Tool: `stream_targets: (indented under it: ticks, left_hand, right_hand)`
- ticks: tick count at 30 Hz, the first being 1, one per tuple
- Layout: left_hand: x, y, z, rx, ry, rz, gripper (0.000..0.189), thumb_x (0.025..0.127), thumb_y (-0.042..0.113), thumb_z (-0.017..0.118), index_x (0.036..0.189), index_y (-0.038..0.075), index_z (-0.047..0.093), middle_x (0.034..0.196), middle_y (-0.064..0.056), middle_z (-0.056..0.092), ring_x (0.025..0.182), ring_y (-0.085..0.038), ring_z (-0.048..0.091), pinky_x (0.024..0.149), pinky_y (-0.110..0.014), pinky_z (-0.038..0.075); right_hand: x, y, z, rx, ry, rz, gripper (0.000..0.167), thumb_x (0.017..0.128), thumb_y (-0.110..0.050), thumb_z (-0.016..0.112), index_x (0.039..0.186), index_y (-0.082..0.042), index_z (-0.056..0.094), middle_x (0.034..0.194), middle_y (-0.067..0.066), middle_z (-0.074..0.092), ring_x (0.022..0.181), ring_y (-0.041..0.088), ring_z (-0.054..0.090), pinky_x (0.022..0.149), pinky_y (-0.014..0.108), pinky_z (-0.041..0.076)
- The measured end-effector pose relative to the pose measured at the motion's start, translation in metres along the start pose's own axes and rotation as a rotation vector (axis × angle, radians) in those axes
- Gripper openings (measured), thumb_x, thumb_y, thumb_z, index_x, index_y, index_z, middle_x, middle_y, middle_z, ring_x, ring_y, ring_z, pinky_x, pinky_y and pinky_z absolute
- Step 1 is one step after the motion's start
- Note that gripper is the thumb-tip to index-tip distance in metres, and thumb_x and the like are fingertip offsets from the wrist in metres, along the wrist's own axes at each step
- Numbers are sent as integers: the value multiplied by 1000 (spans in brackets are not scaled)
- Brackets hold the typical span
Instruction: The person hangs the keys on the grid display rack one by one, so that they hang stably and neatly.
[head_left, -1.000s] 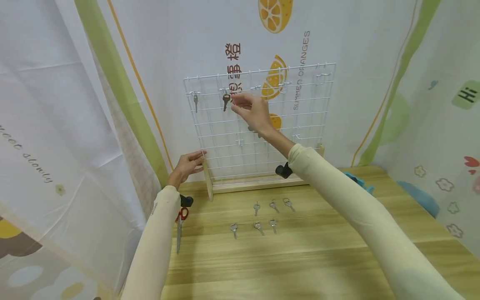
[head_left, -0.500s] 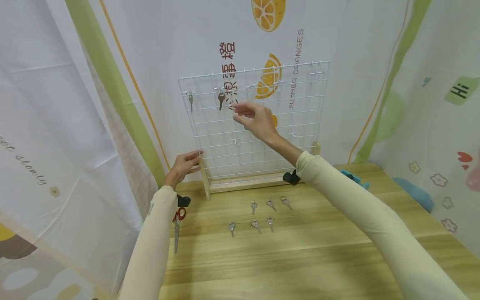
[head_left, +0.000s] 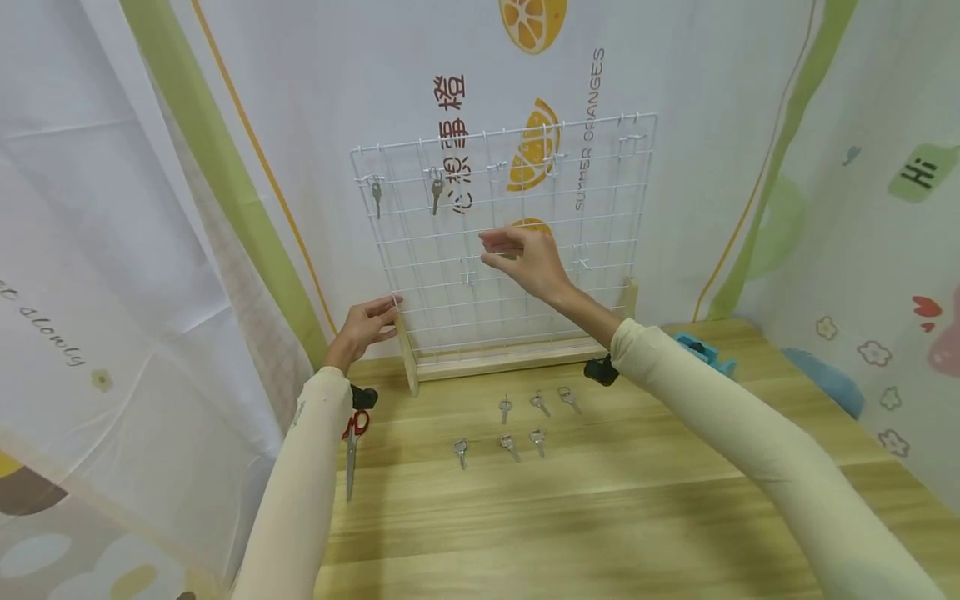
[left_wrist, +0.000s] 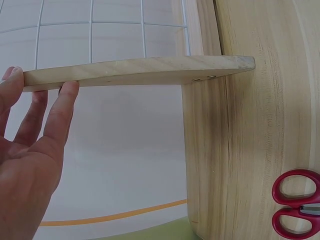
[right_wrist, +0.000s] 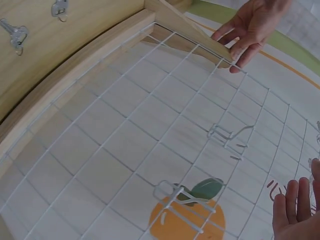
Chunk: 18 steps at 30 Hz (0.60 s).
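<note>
A white wire grid rack on a wooden stand [head_left: 510,362] stands at the back of the table. My left hand [head_left: 363,327] grips its left wooden upright [left_wrist: 140,69], thumb on one side and fingers on the other in the left wrist view. Two keys hang from hooks in the upper row: one key [head_left: 377,198] at the far left, another key [head_left: 437,195] to its right. My right hand [head_left: 528,260] hovers before the grid's middle, fingers loosely bent, holding nothing visible. White hooks [right_wrist: 231,136] sit on the wires, several bare.
Several loose keys [head_left: 506,409] lie in two rows on the wooden table [head_left: 600,517] before the stand. Red-handled scissors [head_left: 351,457] lie at the left, near my left forearm. A blue object [head_left: 703,355] rests at the right behind my right sleeve. Printed curtains surround the table.
My right hand has drawn back from the second hanging key, moving down and to the right. That key hangs on its hook. My left hand keeps its grip on the upright.
</note>
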<state>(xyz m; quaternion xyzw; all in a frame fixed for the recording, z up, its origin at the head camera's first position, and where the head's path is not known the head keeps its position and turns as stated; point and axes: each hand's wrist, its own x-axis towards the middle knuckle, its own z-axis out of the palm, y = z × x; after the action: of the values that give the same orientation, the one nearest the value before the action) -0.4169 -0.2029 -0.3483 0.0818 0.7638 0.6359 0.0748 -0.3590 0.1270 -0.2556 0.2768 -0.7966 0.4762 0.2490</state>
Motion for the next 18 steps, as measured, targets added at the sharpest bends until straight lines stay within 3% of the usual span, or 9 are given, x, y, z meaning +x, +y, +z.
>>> stream_targets:
  ticks: [18]
  left_hand:
    - [2, -1, 1, 9, 1, 8, 46, 111, 10, 51, 156, 2, 45, 165, -17, 35, 148, -33, 40, 110, -40, 50]
  right_hand:
    - [-53, 43, 3, -62, -108, 80, 30, 95, -11, 78, 123, 0, 74, 119, 14, 75, 106, 28, 74, 94, 34, 62]
